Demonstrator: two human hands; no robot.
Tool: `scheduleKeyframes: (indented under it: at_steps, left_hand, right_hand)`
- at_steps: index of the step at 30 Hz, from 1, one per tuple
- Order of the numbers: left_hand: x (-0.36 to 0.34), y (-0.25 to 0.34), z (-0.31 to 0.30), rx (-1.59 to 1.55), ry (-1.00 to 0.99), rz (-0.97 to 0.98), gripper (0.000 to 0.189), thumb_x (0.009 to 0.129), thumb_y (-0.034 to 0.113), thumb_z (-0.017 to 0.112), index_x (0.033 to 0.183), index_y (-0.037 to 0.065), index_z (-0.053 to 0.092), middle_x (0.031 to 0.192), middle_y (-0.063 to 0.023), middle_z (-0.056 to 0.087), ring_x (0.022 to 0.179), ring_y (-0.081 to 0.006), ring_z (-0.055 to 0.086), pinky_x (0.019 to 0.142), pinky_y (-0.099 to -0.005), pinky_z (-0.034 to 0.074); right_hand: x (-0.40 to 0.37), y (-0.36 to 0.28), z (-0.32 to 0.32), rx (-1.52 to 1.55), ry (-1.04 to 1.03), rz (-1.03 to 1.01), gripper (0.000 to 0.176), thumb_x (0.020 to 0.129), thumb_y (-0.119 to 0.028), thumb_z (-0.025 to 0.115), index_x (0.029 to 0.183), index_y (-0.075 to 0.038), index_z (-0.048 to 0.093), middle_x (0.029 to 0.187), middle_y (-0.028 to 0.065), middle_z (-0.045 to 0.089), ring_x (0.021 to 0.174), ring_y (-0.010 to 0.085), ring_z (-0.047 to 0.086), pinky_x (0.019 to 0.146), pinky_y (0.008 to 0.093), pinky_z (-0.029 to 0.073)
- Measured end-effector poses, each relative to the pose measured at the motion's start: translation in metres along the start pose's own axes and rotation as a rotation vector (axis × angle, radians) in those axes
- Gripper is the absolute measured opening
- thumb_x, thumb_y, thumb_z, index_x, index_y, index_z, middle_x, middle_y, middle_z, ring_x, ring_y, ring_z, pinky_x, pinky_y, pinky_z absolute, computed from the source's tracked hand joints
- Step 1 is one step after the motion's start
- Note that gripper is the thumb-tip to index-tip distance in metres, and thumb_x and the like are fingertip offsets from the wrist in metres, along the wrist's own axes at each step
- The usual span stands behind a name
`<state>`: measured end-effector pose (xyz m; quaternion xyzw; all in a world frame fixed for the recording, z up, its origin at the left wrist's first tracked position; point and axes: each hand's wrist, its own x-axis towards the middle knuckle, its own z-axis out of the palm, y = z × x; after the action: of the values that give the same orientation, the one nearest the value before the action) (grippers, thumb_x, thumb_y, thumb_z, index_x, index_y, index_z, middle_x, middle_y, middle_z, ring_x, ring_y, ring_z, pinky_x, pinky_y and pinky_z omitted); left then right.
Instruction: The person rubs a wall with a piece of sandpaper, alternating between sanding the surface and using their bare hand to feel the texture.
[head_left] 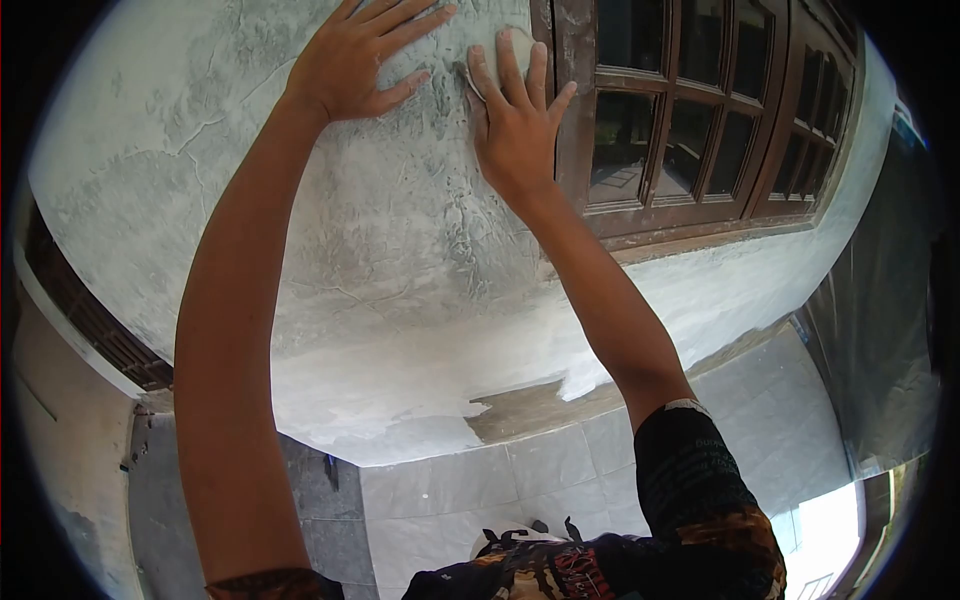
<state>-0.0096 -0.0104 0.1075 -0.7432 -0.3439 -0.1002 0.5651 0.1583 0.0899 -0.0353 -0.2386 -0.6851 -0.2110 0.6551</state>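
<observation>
My left hand (350,62) lies against the mottled grey-white wall (390,215), fingers spread and holding nothing. To its right, my right hand (518,130) presses a pale, rounded sanding pad (521,48) against the wall close to the window frame (575,130). Only parts of the pad's edge show between and beside the fingers, so its exact kind is hard to make out. Under and around both hands the wall surface is rough, with cracks and dark grey patches.
A brown wooden window (690,110) with glass panes is set in the wall at the right. Below, a bare brownish strip (525,412) runs along the wall's foot above grey floor tiles (450,495). Dark sheeting (880,330) hangs at the far right.
</observation>
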Motion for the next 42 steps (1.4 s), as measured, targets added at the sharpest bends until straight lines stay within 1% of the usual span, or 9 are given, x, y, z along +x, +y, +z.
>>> scheduleKeyframes:
  at_steps: [3,8,12,16,23,27,32,36,42]
  left_hand:
    - [0.0,0.0,0.001,0.012,0.004,0.008,0.073,0.085,0.035,0.068,0.149,0.011,0.045,0.157,-0.0119,0.041,0.149,-0.0288,0.032,0.121,-0.0537,0.023]
    - [0.0,-0.001,0.001,0.02,-0.004,0.01,0.071,0.084,0.036,0.068,0.147,0.01,0.048,0.156,-0.0125,0.042,0.148,-0.029,0.033,0.121,-0.0536,0.024]
    - [-0.001,0.0,0.001,0.001,0.023,0.003,0.07,0.083,0.035,0.069,0.146,0.01,0.05,0.154,-0.0127,0.045,0.147,-0.0292,0.035,0.12,-0.0536,0.024]
    - [0.0,0.001,-0.001,0.005,0.007,-0.019,0.07,0.082,0.034,0.07,0.145,0.009,0.05,0.153,-0.0132,0.046,0.147,-0.0294,0.036,0.12,-0.0541,0.026]
    - [0.001,-0.001,0.0,0.014,0.023,-0.008,0.07,0.082,0.035,0.07,0.145,0.009,0.05,0.152,-0.014,0.047,0.146,-0.0299,0.037,0.12,-0.0542,0.026]
    - [0.001,0.001,-0.001,0.011,0.009,-0.006,0.071,0.083,0.035,0.07,0.145,0.009,0.05,0.152,-0.0139,0.046,0.146,-0.0297,0.037,0.12,-0.054,0.026]
    - [0.001,0.001,0.0,0.02,0.027,-0.007,0.07,0.082,0.035,0.07,0.145,0.009,0.05,0.153,-0.0137,0.046,0.146,-0.0294,0.037,0.12,-0.0538,0.026]
    - [0.001,0.001,0.0,-0.001,0.014,-0.018,0.069,0.083,0.035,0.069,0.144,0.009,0.052,0.153,-0.0133,0.046,0.146,-0.0288,0.037,0.12,-0.0535,0.026]
    - [-0.001,0.002,-0.001,-0.006,0.028,-0.016,0.068,0.081,0.032,0.071,0.143,0.009,0.052,0.152,-0.013,0.047,0.146,-0.0286,0.037,0.12,-0.0536,0.026]
  right_hand:
    - [-0.061,-0.018,-0.005,0.055,-0.115,0.044,0.053,0.093,-0.015,0.06,0.145,-0.022,0.051,0.159,0.0075,0.035,0.149,0.0417,0.022,0.106,0.0815,0.01]
    - [0.018,-0.007,0.008,0.083,0.069,-0.011,0.055,0.092,-0.011,0.062,0.146,-0.022,0.052,0.163,0.0069,0.031,0.152,0.0404,0.016,0.106,0.0818,0.007]
    - [-0.051,-0.032,-0.002,0.084,-0.122,0.035,0.056,0.092,-0.014,0.063,0.146,-0.022,0.05,0.16,0.0073,0.035,0.15,0.0407,0.02,0.106,0.0821,0.008]
    - [0.007,-0.011,0.005,0.043,0.031,0.034,0.055,0.092,-0.014,0.062,0.145,-0.024,0.051,0.16,0.0069,0.035,0.151,0.0408,0.019,0.106,0.0812,0.009]
    - [-0.063,-0.017,0.001,0.037,-0.149,0.074,0.052,0.094,-0.015,0.062,0.144,-0.023,0.052,0.162,0.0069,0.032,0.151,0.0411,0.017,0.107,0.0804,0.009]
    - [0.013,-0.008,0.006,0.1,0.073,0.08,0.052,0.095,-0.014,0.061,0.145,-0.024,0.052,0.163,0.0068,0.03,0.152,0.042,0.016,0.106,0.0819,0.008]
    - [-0.069,-0.027,0.006,0.078,-0.125,0.094,0.046,0.098,-0.021,0.059,0.144,-0.02,0.052,0.162,0.0088,0.031,0.15,0.0458,0.017,0.105,0.0824,0.01]
    - [0.009,-0.012,0.0,0.088,0.048,0.131,0.047,0.098,-0.019,0.057,0.145,-0.019,0.052,0.163,0.0095,0.03,0.151,0.0441,0.017,0.105,0.082,0.01]
    - [-0.043,-0.032,0.008,0.078,-0.079,0.143,0.05,0.096,-0.016,0.059,0.145,-0.02,0.051,0.163,0.0094,0.028,0.152,0.0429,0.015,0.106,0.0812,0.006]
